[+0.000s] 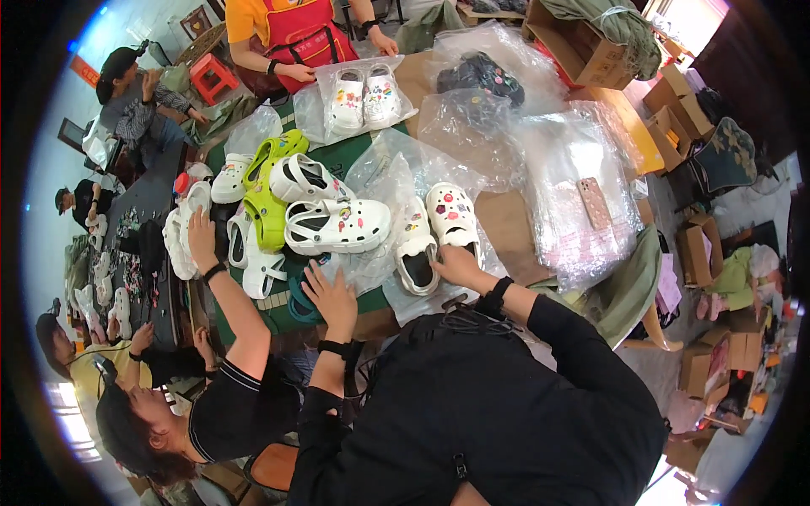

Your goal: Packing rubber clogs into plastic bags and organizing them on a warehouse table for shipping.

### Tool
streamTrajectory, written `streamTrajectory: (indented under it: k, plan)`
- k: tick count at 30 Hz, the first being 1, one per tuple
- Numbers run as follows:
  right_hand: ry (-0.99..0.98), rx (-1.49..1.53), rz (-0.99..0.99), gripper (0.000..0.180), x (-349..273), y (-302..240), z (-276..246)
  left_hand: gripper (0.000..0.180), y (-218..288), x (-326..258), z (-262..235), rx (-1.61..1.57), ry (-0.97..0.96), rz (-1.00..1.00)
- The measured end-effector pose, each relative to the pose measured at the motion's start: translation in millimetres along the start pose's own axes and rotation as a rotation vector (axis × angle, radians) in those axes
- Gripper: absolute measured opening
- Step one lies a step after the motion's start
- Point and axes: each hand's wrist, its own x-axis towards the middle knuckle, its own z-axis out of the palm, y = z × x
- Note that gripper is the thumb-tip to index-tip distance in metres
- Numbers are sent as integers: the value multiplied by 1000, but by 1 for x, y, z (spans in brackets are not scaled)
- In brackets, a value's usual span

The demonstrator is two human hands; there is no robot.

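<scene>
My right hand [462, 267] is closed on the heel end of a white clog [453, 211] with colourful charms. Close on its left lies a second decorated white clog [417, 257], also on clear plastic bagging [396, 181]. My left hand [332, 295] has its fingers spread and holds nothing. It hovers between a large white clog [337, 226] and a teal clog [302, 297], partly covering the latter. Lime green clogs [266, 215] and more white clogs [240, 244] are heaped to the left.
A co-worker's hand [201, 240] touches white clogs at the left. Across the table, another person's hands [295, 72] hold a bag with white clogs [363, 101]. Stacked plastic bags [574, 219] bear a pink phone [594, 204]. Cardboard boxes [582, 51] stand farther right.
</scene>
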Motion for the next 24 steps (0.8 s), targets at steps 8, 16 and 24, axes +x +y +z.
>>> streamTrajectory:
  k: [8, 16, 24]
  plan:
    - [100, -135, 246, 68, -9, -4, 20, 40, -32, -3, 42, -241, -300, 350]
    - [150, -51, 318, 55, 41, 16, 32, 30, -32, 13, 47, -251, -248, 413]
    - [332, -59, 205, 40, 24, -16, 22, 24, -58, 37, 69, -500, -359, 365]
